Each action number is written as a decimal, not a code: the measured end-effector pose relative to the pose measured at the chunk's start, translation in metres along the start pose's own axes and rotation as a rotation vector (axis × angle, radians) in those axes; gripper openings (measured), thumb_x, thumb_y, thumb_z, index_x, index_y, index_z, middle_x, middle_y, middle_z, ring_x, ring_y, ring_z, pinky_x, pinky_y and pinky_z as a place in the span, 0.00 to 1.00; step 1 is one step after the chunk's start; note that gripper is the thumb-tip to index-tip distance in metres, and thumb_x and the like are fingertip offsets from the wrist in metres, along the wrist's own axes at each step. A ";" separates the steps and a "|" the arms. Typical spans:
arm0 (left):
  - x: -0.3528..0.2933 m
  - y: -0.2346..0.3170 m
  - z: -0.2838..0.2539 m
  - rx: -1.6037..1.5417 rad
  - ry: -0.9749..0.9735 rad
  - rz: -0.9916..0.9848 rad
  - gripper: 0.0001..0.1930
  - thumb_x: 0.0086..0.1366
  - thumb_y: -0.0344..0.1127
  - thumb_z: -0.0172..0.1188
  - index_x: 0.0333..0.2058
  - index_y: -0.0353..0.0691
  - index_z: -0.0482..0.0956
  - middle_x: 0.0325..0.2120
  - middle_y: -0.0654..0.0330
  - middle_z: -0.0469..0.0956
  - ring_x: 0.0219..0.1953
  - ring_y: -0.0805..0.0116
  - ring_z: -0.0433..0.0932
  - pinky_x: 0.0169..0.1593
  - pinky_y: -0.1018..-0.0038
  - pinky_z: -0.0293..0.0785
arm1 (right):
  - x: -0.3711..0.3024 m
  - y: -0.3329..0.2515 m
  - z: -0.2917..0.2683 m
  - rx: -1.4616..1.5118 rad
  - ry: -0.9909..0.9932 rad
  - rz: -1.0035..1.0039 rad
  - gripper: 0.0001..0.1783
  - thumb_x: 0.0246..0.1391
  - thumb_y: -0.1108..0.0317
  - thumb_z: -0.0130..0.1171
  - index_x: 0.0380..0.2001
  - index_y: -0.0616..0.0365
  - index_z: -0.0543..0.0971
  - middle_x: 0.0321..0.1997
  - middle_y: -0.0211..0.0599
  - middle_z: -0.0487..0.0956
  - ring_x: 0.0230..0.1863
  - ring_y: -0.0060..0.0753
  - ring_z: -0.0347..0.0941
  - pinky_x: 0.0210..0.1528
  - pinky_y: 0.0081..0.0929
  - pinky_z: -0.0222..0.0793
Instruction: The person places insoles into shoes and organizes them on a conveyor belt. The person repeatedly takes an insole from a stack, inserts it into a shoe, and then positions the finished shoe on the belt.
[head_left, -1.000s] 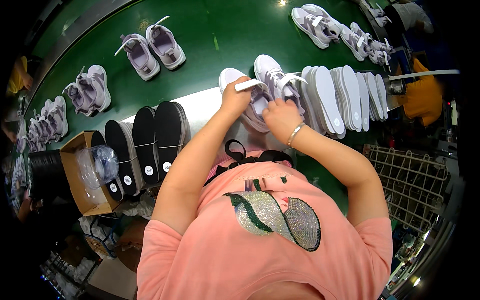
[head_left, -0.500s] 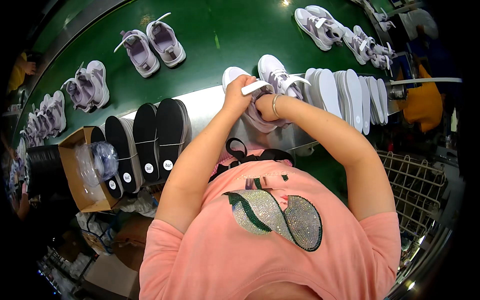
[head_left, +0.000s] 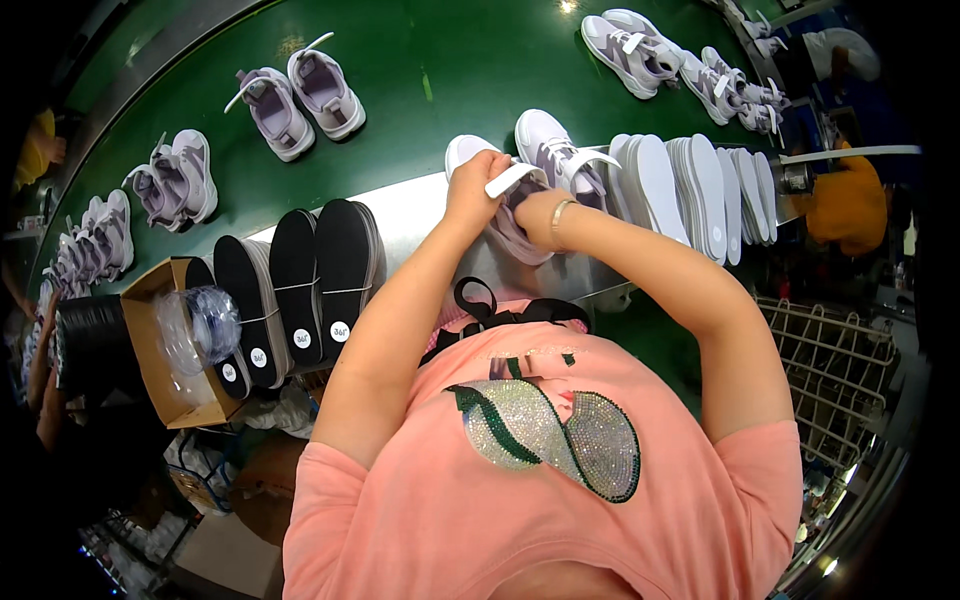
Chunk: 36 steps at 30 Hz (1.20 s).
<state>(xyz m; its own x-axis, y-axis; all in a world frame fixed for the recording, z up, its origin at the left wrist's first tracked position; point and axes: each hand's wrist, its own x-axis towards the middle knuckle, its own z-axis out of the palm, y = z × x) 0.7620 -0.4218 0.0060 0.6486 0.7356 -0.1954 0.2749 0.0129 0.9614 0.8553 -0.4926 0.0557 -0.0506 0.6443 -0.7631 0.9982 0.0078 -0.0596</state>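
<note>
A white and lilac sneaker is tilted at the metal edge of the table, heel toward me. My left hand is closed around its left side, near the white strap. The toe shows past my knuckles. My right hand, with a bracelet at the wrist, reaches into the shoe opening. Its fingertips are hidden inside, so I cannot make out what they touch. Just right of this shoe stands a matching sneaker, its strap loose to the right.
Stacks of white insoles lie to the right, bundled black insoles to the left. Beside those is a cardboard box with clear plastic rings. More sneakers stand along the green belt. A wire basket is at lower right.
My right hand has shifted slightly in the shoe opening, and its wrist has turned a little. The sneakers on the green belt have slid slightly left. My left hand keeps its hold.
</note>
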 end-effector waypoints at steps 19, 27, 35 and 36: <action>0.007 -0.022 0.003 -0.009 0.001 0.096 0.15 0.59 0.42 0.49 0.27 0.34 0.74 0.19 0.54 0.73 0.22 0.63 0.72 0.27 0.72 0.66 | 0.014 0.007 0.044 1.558 0.574 0.116 0.11 0.50 0.68 0.51 0.24 0.67 0.75 0.22 0.35 0.75 0.23 0.23 0.71 0.28 0.18 0.67; 0.015 -0.005 -0.039 0.042 -0.047 0.089 0.10 0.57 0.36 0.51 0.33 0.36 0.73 0.25 0.58 0.75 0.27 0.70 0.72 0.32 0.76 0.68 | -0.029 0.006 0.031 1.674 0.583 -0.294 0.11 0.51 0.65 0.50 0.23 0.62 0.74 0.26 0.31 0.75 0.30 0.21 0.70 0.35 0.16 0.64; -0.065 0.064 -0.051 0.189 0.241 0.568 0.25 0.47 0.35 0.60 0.44 0.35 0.65 0.44 0.50 0.65 0.46 0.55 0.65 0.50 0.68 0.60 | -0.084 0.003 0.033 1.079 0.964 -0.065 0.07 0.49 0.71 0.50 0.24 0.65 0.73 0.22 0.34 0.72 0.25 0.26 0.68 0.30 0.21 0.63; -0.073 0.071 -0.047 0.198 0.086 0.403 0.26 0.47 0.38 0.61 0.44 0.35 0.65 0.39 0.50 0.68 0.41 0.57 0.68 0.47 0.69 0.64 | -0.088 0.000 0.032 0.972 1.003 -0.106 0.06 0.48 0.72 0.50 0.23 0.64 0.73 0.22 0.35 0.72 0.25 0.29 0.68 0.31 0.23 0.63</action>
<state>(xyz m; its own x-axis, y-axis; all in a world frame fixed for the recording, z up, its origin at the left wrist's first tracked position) 0.7005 -0.4426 0.0975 0.6725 0.7092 0.2117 0.1481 -0.4093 0.9003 0.8587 -0.5734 0.1023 0.3333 0.9424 0.0276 0.5490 -0.1702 -0.8183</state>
